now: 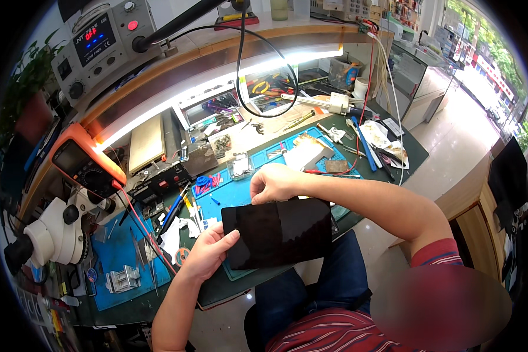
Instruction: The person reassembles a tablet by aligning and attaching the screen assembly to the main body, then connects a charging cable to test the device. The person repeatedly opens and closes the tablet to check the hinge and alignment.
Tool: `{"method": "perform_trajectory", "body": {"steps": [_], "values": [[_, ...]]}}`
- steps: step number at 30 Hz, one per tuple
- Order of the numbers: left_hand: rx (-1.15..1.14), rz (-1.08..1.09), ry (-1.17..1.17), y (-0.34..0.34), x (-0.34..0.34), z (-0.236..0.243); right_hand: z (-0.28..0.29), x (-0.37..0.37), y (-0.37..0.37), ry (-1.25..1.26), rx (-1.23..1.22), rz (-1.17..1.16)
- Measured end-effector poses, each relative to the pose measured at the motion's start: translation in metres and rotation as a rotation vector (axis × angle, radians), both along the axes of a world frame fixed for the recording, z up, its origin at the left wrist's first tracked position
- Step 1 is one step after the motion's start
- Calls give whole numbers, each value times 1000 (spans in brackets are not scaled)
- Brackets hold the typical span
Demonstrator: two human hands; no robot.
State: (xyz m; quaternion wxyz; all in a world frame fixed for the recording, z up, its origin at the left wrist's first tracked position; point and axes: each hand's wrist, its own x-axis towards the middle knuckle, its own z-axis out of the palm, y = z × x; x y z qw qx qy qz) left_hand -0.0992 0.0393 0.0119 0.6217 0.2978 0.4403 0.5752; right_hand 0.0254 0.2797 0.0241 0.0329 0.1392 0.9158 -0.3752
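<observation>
A black tablet (281, 234) with a dark glossy face is held tilted over the front edge of the workbench. Its left edge is gripped by my left hand (210, 249), the thumb lying on the face and the fingers behind. My right hand (273, 183) is closed in a pinch at the tablet's far long edge. What its fingertips hold, if anything, is too small or hidden to make out. Beneath and beyond the tablet lies a blue work mat (226, 193), with a clear box of small parts (240, 166) on it.
An orange multimeter (88, 161) and a white microscope (56, 232) stand at the left. A second blue mat (108, 252) bears a metal clamp (123, 279). Blue-handled tools (364, 144) lie at the far right. A black cable (239, 64) loops down over the bench.
</observation>
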Motion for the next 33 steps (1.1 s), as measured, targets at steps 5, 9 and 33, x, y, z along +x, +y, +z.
{"method": "perform_trajectory", "body": {"steps": [5, 9, 33], "values": [[-2, 6, 2, 0, 1, 1, 3, 1, -1, -12, 0, -8], [5, 0, 8, 0, 0, 1, 2, 1, -1, 0, 2, -5], [-10, 12, 13, -1, 1, 1, -1, 0, -2, 19, -7, -25]]}}
